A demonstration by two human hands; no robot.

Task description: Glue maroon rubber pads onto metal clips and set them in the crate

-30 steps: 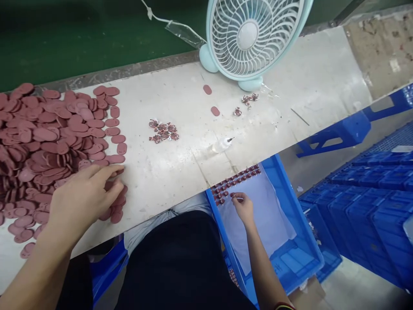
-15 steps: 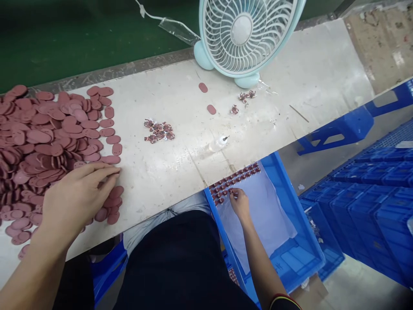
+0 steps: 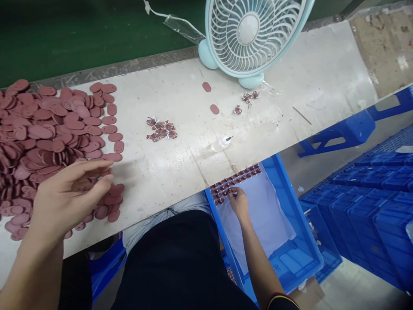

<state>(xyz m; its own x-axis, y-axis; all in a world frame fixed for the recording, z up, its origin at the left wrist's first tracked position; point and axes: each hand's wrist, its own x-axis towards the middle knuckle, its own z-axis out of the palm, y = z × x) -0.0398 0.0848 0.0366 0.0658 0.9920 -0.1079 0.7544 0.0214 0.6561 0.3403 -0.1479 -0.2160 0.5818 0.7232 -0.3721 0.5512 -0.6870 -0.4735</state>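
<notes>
My left hand (image 3: 69,193) hovers at the right side of a big pile of reddish-brown oval pieces (image 3: 41,129), thumb and fingers apart, nothing visible between them. Low in the blue crate (image 3: 308,254), my right hand (image 3: 238,202) pinches a small brown piece (image 3: 231,191) at the end of a row. Rows of similar brown pieces with light trim (image 3: 240,175) lie on a white sheet (image 3: 267,215) in that crate. On the table, a cluster of small brown bow-like parts (image 3: 161,129) sits right of the pile.
A pale blue fan (image 3: 248,30) stands at the table's back edge. Nearby are two loose ovals (image 3: 214,109), more small brown parts (image 3: 247,98), a small bottle with a dark needle tip (image 3: 222,143) and a thin stick (image 3: 302,115). Stacked blue crates (image 3: 364,219) stand at right.
My left hand has opened, its thumb parting from the fingers, and shifted slightly left. My right hand stays at the same row. The whole view has shifted a little.
</notes>
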